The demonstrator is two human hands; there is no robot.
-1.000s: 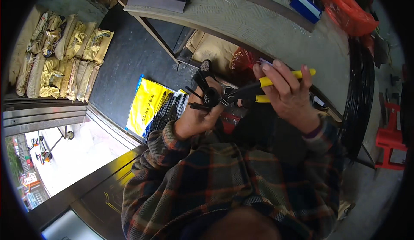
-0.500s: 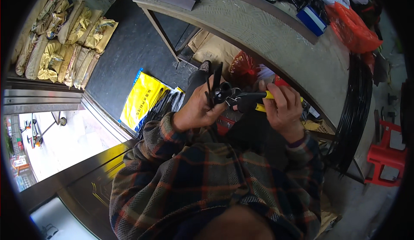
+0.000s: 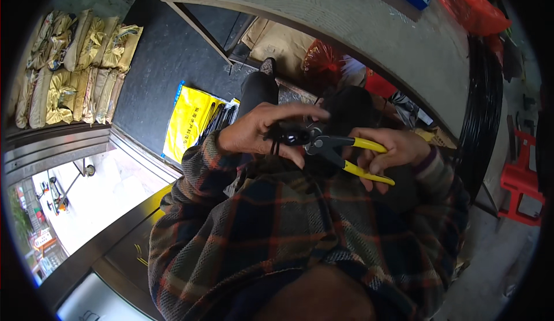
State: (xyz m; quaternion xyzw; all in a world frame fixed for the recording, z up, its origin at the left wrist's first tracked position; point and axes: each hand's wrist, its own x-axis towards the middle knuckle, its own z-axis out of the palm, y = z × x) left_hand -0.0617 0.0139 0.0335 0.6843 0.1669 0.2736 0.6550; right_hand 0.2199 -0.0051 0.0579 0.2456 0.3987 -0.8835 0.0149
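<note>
A dark floor mat (image 3: 167, 61) carries a yellow bag (image 3: 193, 122) and stacked golden sacks (image 3: 75, 61).

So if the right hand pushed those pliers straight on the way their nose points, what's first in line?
The small black part pinched in the left hand. The pliers in the right hand point left, nose already at it, seemingly touching, though depth is unclear.

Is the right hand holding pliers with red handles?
No: the right hand grips pliers whose handles are yellow, their dark jaws pointing toward the left hand.
</note>
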